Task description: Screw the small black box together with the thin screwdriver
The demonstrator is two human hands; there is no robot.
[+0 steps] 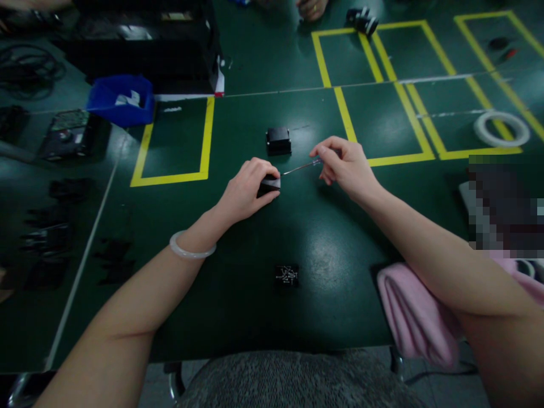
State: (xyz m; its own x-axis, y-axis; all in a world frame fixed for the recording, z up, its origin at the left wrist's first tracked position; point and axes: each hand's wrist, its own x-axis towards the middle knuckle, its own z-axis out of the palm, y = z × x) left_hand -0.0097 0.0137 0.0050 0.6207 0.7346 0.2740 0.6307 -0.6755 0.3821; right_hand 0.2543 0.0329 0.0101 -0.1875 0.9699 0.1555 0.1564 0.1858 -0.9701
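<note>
My left hand (250, 190) is wrapped round a small black block (271, 184) on the green table, thumb and fingers on opposite sides. My right hand (342, 164) pinches a thin screwdriver (300, 167) by its handle. The driver's tip points left, close to the block's right side; whether they touch I cannot tell. Just beyond the block sits a second black part (279, 140). Nearer to me lies a small dark tray (277, 282) holding several small screws (288, 274).
A blue bin (121, 101) stands at the back left beside a large black machine (187, 51). Black parts lie at left. A white tape ring (501, 129) is at right, a pink cloth (419, 317) at the front right edge. Another person's hand (312, 8) shows at the far edge.
</note>
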